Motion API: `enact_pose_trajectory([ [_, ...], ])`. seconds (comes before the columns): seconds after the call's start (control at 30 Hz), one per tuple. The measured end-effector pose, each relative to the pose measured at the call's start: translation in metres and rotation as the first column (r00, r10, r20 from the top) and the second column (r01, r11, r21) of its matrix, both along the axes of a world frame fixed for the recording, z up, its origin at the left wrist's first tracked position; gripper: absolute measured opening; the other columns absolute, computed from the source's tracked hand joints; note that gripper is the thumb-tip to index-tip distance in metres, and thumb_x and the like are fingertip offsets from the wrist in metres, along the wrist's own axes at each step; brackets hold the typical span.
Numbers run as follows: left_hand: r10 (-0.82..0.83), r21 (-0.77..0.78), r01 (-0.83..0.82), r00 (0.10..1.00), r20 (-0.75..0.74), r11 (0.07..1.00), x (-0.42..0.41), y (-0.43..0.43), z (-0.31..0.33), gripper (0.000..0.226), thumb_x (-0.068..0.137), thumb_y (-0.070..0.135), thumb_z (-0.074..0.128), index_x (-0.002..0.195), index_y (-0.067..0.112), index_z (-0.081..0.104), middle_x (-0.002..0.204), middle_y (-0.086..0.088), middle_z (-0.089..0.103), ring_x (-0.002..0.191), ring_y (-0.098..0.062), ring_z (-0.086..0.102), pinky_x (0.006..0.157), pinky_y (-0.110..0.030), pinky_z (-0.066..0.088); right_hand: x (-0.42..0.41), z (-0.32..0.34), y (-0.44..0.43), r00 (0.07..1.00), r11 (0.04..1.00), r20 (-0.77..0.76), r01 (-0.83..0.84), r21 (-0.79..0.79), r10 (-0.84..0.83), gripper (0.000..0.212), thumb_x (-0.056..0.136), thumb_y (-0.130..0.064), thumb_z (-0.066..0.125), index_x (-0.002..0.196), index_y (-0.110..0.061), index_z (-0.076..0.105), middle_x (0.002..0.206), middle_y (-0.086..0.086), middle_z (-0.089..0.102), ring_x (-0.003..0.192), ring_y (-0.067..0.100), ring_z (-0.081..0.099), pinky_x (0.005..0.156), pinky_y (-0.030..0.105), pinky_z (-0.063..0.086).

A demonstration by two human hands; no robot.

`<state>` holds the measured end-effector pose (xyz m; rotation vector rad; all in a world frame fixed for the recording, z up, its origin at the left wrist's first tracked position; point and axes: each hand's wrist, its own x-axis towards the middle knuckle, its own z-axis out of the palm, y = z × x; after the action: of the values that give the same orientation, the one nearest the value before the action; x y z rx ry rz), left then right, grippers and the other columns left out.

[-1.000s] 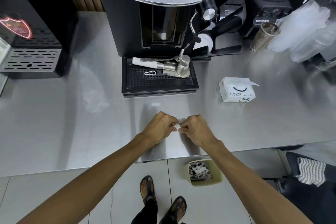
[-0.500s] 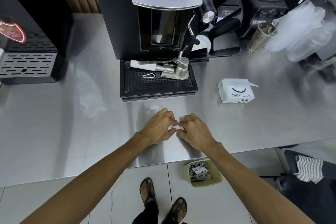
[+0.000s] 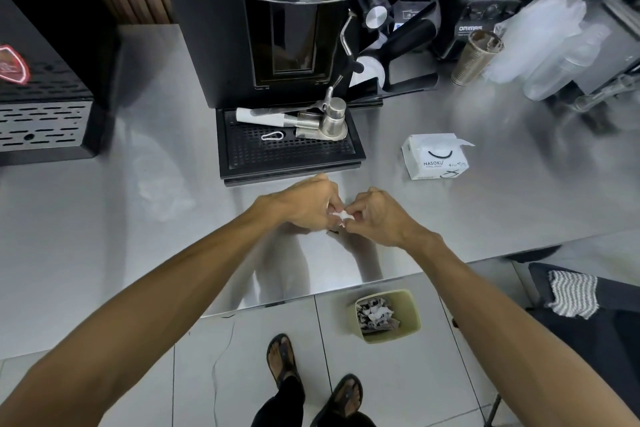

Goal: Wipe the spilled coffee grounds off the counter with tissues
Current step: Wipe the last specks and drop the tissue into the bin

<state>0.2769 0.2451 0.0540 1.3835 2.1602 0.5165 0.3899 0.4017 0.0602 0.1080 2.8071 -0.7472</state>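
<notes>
A small crumpled white tissue [image 3: 341,216] is pinched between my left hand [image 3: 304,204] and my right hand [image 3: 375,217], both with fingers curled round it, just above the steel counter [image 3: 104,236]. A small dark speck of coffee grounds [image 3: 333,231] lies on the counter right under the hands. Most of the tissue is hidden by my fingers. A white tissue pack [image 3: 437,158] sits on the counter to the right, its top sheet sticking out.
The coffee machine [image 3: 277,28] and its black drip tray [image 3: 289,149] stand just behind my hands. A black appliance [image 3: 41,114] is at the left, a blender, cups and bottles at the back right. A bin [image 3: 386,315] with used tissues stands on the floor below the counter edge.
Both hands have stayed together over the same spot, working the tissue; more of the white tissue shows between the fingers than one second ago.
</notes>
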Motion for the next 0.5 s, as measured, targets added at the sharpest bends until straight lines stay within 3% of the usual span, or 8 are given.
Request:
enact_pose_trajectory([
  [0.07, 0.003, -0.004, -0.003, 1.000, 0.006, 1.000, 0.002, 0.006, 0.009, 0.027, 0.086, 0.038, 0.066, 0.103, 0.019, 0.075, 0.090, 0.002, 0.060, 0.094, -0.017, 0.048, 0.082, -0.037, 0.047, 0.003, 0.005, 0.006, 0.999, 0.998, -0.022, 0.036, -0.044, -0.037, 0.022, 0.081, -0.030, 0.071, 0.078, -0.008, 0.075, 0.073, 0.006, 0.065, 0.077, 0.024, 0.052, 0.075, 0.028, 0.042],
  [0.13, 0.009, -0.004, -0.009, 1.000, 0.012, 1.000, 0.006, 0.013, 0.016, 0.026, 0.085, 0.038, 0.067, 0.101, 0.019, 0.076, 0.089, 0.000, 0.061, 0.093, -0.018, 0.050, 0.081, -0.040, 0.048, 0.009, 0.012, 0.012, 0.997, 0.995, -0.048, 0.054, -0.087, -0.058, 0.017, 0.082, -0.025, 0.072, 0.085, -0.009, 0.078, 0.076, 0.008, 0.066, 0.079, 0.025, 0.055, 0.072, 0.029, 0.044],
  [0.27, 0.016, 0.011, -0.016, 1.000, 0.009, 1.000, 0.021, 0.029, 0.029, 0.024, 0.086, 0.035, 0.067, 0.100, 0.017, 0.076, 0.089, 0.001, 0.061, 0.091, -0.018, 0.051, 0.080, -0.040, 0.048, 0.027, 0.021, 0.027, 0.990, 0.982, -0.097, 0.089, -0.166, -0.106, 0.012, 0.082, -0.019, 0.072, 0.088, -0.012, 0.079, 0.074, 0.010, 0.066, 0.075, 0.027, 0.057, 0.069, 0.034, 0.046],
  [0.37, 0.023, 0.026, -0.024, 0.999, 0.041, 0.999, 0.042, 0.044, 0.037, 0.022, 0.086, 0.032, 0.069, 0.098, 0.015, 0.076, 0.090, 0.002, 0.063, 0.092, -0.018, 0.054, 0.082, -0.037, 0.047, 0.049, 0.024, 0.043, 0.985, 0.980, -0.129, 0.092, -0.177, -0.116, 0.012, 0.082, -0.019, 0.072, 0.088, -0.011, 0.079, 0.072, 0.009, 0.066, 0.072, 0.027, 0.056, 0.064, 0.027, 0.043],
  [0.5, 0.033, 0.030, -0.036, 0.997, 0.067, 0.999, 0.085, 0.071, 0.038, 0.020, 0.085, 0.031, 0.070, 0.097, 0.015, 0.077, 0.088, 0.000, 0.065, 0.088, -0.016, 0.056, 0.077, -0.032, 0.047, 0.091, 0.021, 0.071, 0.983, 0.977, -0.128, 0.108, -0.185, -0.133, 0.013, 0.081, -0.020, 0.073, 0.086, -0.010, 0.079, 0.073, 0.006, 0.066, 0.073, 0.026, 0.058, 0.069, 0.029, 0.046],
])
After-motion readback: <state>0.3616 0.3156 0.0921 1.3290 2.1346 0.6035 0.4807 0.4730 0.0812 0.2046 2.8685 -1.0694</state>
